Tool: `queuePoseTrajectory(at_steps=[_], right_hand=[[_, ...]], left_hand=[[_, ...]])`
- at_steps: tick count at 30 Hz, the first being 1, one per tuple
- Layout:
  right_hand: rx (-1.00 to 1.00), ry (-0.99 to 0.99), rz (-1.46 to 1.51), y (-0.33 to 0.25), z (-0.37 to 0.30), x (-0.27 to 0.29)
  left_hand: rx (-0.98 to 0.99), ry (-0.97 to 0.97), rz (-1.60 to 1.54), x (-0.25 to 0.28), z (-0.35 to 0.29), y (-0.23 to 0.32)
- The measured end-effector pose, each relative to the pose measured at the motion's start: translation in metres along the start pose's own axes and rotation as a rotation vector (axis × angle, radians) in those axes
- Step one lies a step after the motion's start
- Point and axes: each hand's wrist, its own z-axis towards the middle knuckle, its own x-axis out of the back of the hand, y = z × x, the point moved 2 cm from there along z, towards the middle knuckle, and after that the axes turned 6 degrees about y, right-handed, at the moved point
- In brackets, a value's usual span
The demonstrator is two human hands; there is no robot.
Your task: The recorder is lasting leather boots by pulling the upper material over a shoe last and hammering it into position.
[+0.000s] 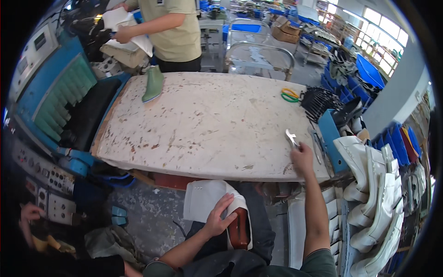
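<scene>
Clock: its centre is the middle of the bench (pixel 207 127), with 12 at the far edge.
White boot (pixel 203 198): at 6 o'clock, off the bench and across the person's lap, its brown underside (pixel 239 229) facing up.
Left hand (pixel 216 222): at 6 o'clock, laid on the white boot; fingers nearly straight, thumb a little apart; whether they grip or only rest, I cannot tell.
Right hand (pixel 302 159): between 3 and 4 o'clock, above the bench; fingers curled closed about the near end of the silver tool (pixel 290 136), whose head sticks out beyond them.
Slim tool (pixel 316 145): at 3 o'clock, just beside the blue box (pixel 332 138).
Yellow and green loops (pixel 290 95): at 2 o'clock, near the black pile (pixel 319 102).
Green boot (pixel 153 84): at 10 o'clock, upright by the far edge.
White boots (pixel 369 184): at 4 o'clock, stacked off the bench's end.
Machine (pixel 60 106): at 9 o'clock, blue, with a green curtain.
Co-worker (pixel 177 34): at 11 o'clock, behind the bench, holding white pieces (pixel 117 19).
</scene>
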Motion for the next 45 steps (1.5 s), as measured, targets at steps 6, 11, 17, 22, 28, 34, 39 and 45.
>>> queuePoseTrajectory(at_steps=[6,11,17,22,28,34,39,45], right_hand=[[-0.309,-0.221,1.084,-0.004,-0.089,0.059],[-0.633,-0.655,0.935,-0.010,-0.180,0.054],[-0.580,-1.147,0.694,-0.060,-0.241,0.047],[-0.674,-1.343,0.736,-0.087,-0.239,0.032],[-0.461,-1.150,0.286,-0.083,-0.242,0.022],[0.036,-0.764,0.128,-0.078,-0.270,0.000],[0.159,-0.671,0.125,-0.075,-0.275,-0.003],[0.259,-0.728,-0.119,-0.094,-0.287,0.018]], left_hand=[[-0.032,0.014,0.039,0.003,0.003,0.008],[0.061,0.056,0.100,-0.007,0.002,0.009],[0.031,0.030,0.102,-0.008,0.001,0.011],[0.023,0.015,0.122,-0.007,0.006,0.020],[0.061,-0.011,0.097,-0.007,0.009,0.017],[0.054,-0.032,0.059,-0.001,0.009,0.001],[0.071,-0.108,-0.011,0.007,0.008,0.000],[0.278,-0.258,-0.141,0.012,0.017,0.012]])
